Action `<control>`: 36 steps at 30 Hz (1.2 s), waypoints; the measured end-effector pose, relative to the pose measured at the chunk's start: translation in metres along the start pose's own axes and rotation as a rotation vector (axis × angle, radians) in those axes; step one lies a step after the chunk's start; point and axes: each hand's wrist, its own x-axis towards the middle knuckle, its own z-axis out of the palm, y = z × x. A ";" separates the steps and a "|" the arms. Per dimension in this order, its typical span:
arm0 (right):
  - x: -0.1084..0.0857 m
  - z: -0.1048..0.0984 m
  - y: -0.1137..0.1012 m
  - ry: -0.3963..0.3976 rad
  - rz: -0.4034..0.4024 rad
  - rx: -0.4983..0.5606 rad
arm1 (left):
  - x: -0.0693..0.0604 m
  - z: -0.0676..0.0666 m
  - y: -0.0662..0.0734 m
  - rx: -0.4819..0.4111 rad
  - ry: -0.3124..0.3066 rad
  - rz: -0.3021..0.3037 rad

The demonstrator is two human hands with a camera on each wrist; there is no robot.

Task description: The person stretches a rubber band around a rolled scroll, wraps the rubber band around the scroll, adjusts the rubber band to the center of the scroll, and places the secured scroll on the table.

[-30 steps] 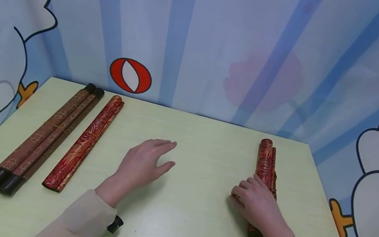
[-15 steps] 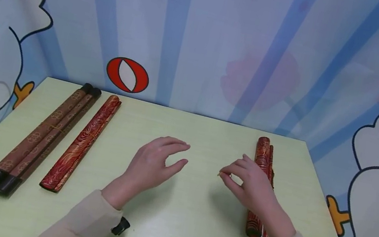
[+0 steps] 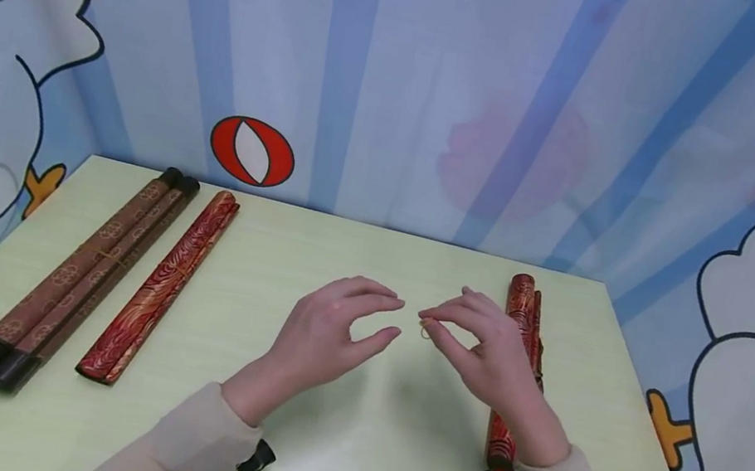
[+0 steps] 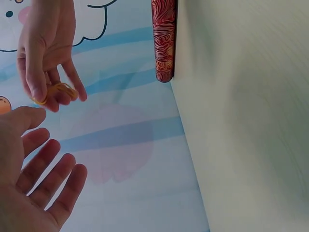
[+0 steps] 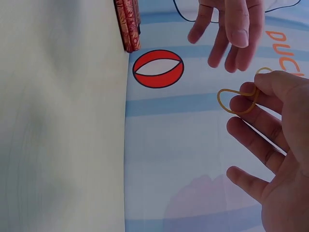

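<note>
Between thumb and fingertips my right hand (image 3: 496, 357) pinches a yellow rubber band (image 5: 223, 100), held in the air over the middle of the table. The band hangs in a loose loop, also visible in the left wrist view. Facing it from the left, my left hand (image 3: 325, 336) is raised with fingers spread and holds nothing; a small gap separates the two hands. Behind the right hand and wrist lies a pair of red patterned rolls (image 3: 524, 308), partly covered by that hand.
On the left of the pale table (image 3: 345, 247) lie a red patterned pair of rolls (image 3: 159, 290) and a brown pair with black ends (image 3: 82, 276), each pair with a band round its middle. A printed cloth backdrop (image 3: 411, 90) rises behind the table.
My right hand has lifted off the right red rolls and moved left, bringing the rubber band with it. My left hand has shifted right towards it. The rolls stay put.
</note>
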 end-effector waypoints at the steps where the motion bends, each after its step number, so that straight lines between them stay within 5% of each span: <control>1: 0.001 0.000 -0.001 0.003 0.001 0.009 | 0.001 0.000 0.001 0.001 0.007 0.004; 17: 0.009 0.004 -0.011 0.143 0.091 0.232 | 0.001 0.003 0.007 0.015 0.068 -0.013; 36: 0.013 0.016 -0.023 0.227 0.106 0.484 | 0.008 0.016 0.014 0.175 0.263 0.174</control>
